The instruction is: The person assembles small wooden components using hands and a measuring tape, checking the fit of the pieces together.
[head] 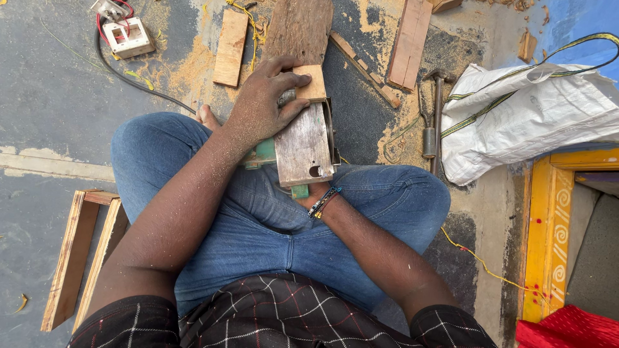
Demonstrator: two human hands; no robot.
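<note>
I sit cross-legged in blue jeans on the ground. A green power saw with a worn metal base plate (303,147) lies upturned on my lap. My left hand (263,103) presses a small square wooden block (314,82) onto the far end of that plate, fingers curled over the block's near edge. My right hand is hidden under the saw; only its wrist with a beaded bracelet (322,202) shows beneath the plate's near end. Sawdust covers my forearms.
A dark plank (300,29) and lighter wood offcuts (231,46) lie ahead amid sawdust. A switch box (129,37) with a black cable sits far left. A hammer (437,109) and a white sack (529,116) lie right. Wooden strips (71,258) rest at left, a yellow frame (541,245) at right.
</note>
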